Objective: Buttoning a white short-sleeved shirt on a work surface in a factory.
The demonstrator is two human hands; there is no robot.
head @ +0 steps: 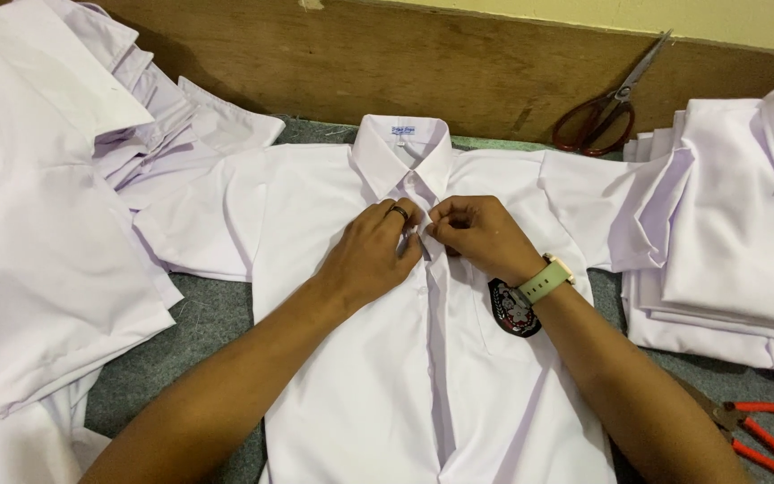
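Left hand (371,254) and right hand (477,235) both pinch the front placket of a flat-lying, collared white shirt (423,358).

Single head-worn view, set close above the bench (208,314), looks steeply down and forward over the wearer's own forearms to the wooden backboard (405,63) at the far edge.
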